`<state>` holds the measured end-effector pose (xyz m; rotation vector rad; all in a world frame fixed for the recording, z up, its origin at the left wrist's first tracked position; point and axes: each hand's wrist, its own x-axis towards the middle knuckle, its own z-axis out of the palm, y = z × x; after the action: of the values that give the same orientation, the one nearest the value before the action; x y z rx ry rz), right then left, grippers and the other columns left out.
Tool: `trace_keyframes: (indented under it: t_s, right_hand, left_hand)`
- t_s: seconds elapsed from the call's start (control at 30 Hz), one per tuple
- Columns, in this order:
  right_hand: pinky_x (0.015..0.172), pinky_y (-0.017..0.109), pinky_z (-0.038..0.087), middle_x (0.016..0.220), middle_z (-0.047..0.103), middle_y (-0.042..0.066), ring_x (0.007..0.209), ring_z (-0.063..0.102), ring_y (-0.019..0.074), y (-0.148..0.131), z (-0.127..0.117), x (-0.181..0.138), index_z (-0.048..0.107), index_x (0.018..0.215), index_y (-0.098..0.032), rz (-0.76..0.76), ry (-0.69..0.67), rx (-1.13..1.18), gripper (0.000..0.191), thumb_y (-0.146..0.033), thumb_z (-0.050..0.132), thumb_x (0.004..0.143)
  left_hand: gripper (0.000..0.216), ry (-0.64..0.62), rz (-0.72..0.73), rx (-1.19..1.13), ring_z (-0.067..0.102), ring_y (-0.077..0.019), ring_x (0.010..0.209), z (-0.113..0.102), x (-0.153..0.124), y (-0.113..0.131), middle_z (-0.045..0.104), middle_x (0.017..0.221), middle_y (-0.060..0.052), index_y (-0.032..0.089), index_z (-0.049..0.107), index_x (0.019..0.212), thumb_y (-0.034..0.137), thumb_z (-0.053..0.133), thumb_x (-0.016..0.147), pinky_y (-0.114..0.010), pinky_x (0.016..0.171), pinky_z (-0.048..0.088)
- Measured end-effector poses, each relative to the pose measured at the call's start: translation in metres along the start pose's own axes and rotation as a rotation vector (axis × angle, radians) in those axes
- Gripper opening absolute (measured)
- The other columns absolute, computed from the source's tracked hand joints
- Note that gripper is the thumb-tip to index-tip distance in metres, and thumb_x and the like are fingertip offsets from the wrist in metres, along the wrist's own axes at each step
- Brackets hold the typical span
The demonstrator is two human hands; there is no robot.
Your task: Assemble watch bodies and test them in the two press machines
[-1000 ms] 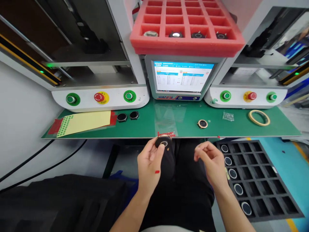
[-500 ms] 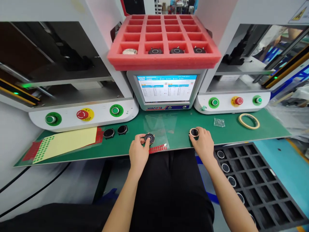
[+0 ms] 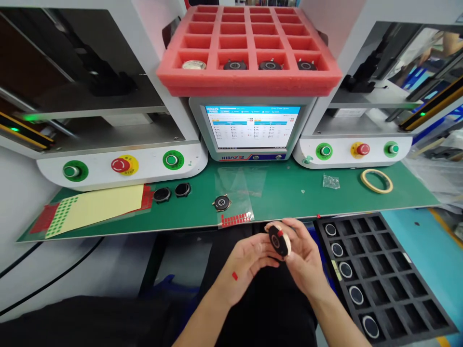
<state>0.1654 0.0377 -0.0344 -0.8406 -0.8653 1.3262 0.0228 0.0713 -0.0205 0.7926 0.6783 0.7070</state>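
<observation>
My right hand (image 3: 307,258) and my left hand (image 3: 249,258) meet just below the front edge of the green table (image 3: 289,197), above my lap. Both sets of fingers close round a round disc part (image 3: 279,239) with a dark face and a pale rim; a small red sticker shows on it. A red sticker also sits on the back of my left hand. A second round part (image 3: 221,203) lies on the table beside a clear plastic sheet with a strip of red stickers (image 3: 236,220).
Two black round parts (image 3: 172,192) lie left of centre, next to a yellow sticker sheet (image 3: 97,207). A black tray (image 3: 376,270) holding several ringed parts stands low on the right. A red foam tray (image 3: 249,48) tops the monitor (image 3: 253,127). Tape roll (image 3: 376,180) far right.
My left hand let go of the round part on the table. My right hand picked up the ringed part and brought it below the table edge, where both hands now hold it.
</observation>
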Motion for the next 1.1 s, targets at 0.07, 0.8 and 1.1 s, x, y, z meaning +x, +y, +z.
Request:
trace_keyframes:
  t_s: [0.07,0.8,1.1]
  right_hand:
    - [0.097,0.035,0.052,0.126,0.067,0.009,0.115,0.065,0.022,-0.003,0.005,-0.01,0.056,0.121,-0.031,-0.001,-0.038,-0.043,0.045,-0.038,0.075,0.082]
    - [0.084,0.029,0.064,0.097,0.078,-0.001,0.087,0.076,0.019,-0.061,0.038,-0.061,0.074,0.104,-0.028,-0.512,0.075,-0.719,0.037,-0.003,0.075,0.077]
    - [0.081,0.031,0.061,0.092,0.076,0.001,0.085,0.073,0.0188,-0.069,0.03,-0.06,0.071,0.09,-0.026,-0.266,-0.056,-0.661,0.021,-0.007,0.072,0.081]
  left_hand:
    - [0.038,-0.026,-0.061,-0.323,0.067,-0.0115,0.073,0.015,-0.008,-0.004,0.07,0.083,-0.006,0.015,0.071,0.093,0.05,0.073,0.078,-0.019,0.07,0.055]
    - [0.025,0.141,0.874,0.687,0.07,-0.015,0.075,0.013,-0.067,0.003,0.074,0.087,-0.005,0.02,0.069,0.105,0.013,0.072,0.081,-0.021,0.068,0.057]
    - [0.021,0.066,0.865,0.736,0.071,-0.0162,0.077,0.011,-0.071,0.011,0.075,0.089,-0.005,0.02,0.069,0.104,0.014,0.069,0.084,-0.024,0.07,0.058]
